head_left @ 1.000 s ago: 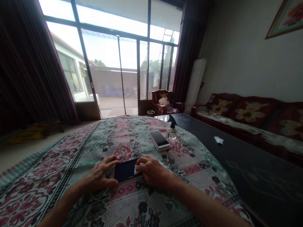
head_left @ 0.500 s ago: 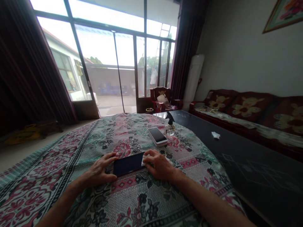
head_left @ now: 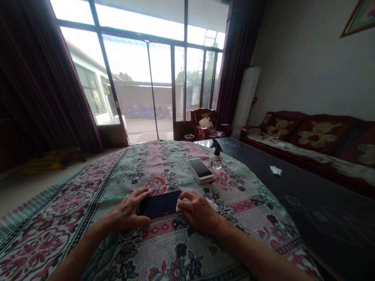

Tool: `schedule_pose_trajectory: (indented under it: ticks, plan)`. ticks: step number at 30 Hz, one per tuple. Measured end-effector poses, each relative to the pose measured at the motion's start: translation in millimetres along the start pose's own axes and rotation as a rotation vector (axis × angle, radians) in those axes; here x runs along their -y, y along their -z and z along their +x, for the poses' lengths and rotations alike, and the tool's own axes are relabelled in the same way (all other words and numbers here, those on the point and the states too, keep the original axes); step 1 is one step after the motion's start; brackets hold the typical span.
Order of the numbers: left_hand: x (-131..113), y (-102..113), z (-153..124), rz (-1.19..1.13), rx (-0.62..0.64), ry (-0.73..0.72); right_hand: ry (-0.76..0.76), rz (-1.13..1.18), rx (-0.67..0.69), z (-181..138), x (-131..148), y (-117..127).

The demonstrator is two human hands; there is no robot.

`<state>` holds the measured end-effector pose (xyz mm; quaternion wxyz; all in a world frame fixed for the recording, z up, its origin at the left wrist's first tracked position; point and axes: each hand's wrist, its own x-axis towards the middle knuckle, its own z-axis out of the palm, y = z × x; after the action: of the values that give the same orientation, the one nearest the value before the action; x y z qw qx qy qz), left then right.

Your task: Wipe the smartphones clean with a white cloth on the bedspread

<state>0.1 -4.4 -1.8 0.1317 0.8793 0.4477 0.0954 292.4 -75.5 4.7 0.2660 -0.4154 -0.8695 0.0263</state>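
A dark smartphone (head_left: pixel 160 204) lies screen up on the patterned tablecloth (head_left: pixel 172 249). My left hand (head_left: pixel 130 210) spans its left end, thumb at the near edge and fingers at the far edge, steadying it. On the right end my right hand (head_left: pixel 200 210) is closed around a white tissue (head_left: pixel 178 205), pressed to the screen's edge. More of the white tissue shows behind that hand. Past the right hand lies a white smartphone (head_left: pixel 200 169), which appears stacked on another flat item. Beside it stands a small clear spray bottle (head_left: pixel 216 158) with a black trigger head.
A crumpled white tissue (head_left: pixel 275 170) sits on the dark table (head_left: pixel 295 197) to the right. Beyond are a red wooden sofa (head_left: pixel 310 132) with flower-patterned cushions and an armchair (head_left: pixel 205 121). Tall glass doors (head_left: pixel 134 93) with dark curtains (head_left: pixel 35 78) are ahead.
The whole view has shifted slightly, so the scene appears further right. My right hand has moved little against the phone's right end; my left hand stays at its left end.
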Motion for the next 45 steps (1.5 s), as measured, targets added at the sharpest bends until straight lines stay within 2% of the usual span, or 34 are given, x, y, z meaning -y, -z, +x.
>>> schedule_pose_trajectory:
  ticks: [5, 13, 17, 19, 22, 26, 37, 45]
  plan:
    - [-25, -10, 9, -0.001, -0.040, -0.036, -0.005, 0.031, -0.018, 2, 1, -2]
    - [-9, 9, 1, 0.002, 0.080, -0.023, -0.012, 0.116, -0.057, -1, -6, -2]
    - [-23, 11, 3, 0.007, 0.062, 0.016, -0.033, 0.135, -0.120, 8, -6, -4]
    - [-34, 5, 7, 0.009, 0.029, -0.028, -0.037, 0.135, -0.128, 12, -4, -5]
    - [-46, -7, 12, 0.016, -0.009, -0.085, -0.049, 0.107, -0.109, 14, -2, -9]
    - [-48, -17, 14, 0.013, -0.051, -0.098, -0.046, 0.056, -0.060, 14, -5, -15]
    - [-47, -17, 14, 0.026, -0.076, -0.111, 0.031, -0.011, 0.055, 13, 0, -5]
    - [-48, -14, 13, 0.017, -0.057, -0.096, -0.006, -0.008, 0.062, 14, -1, -5]
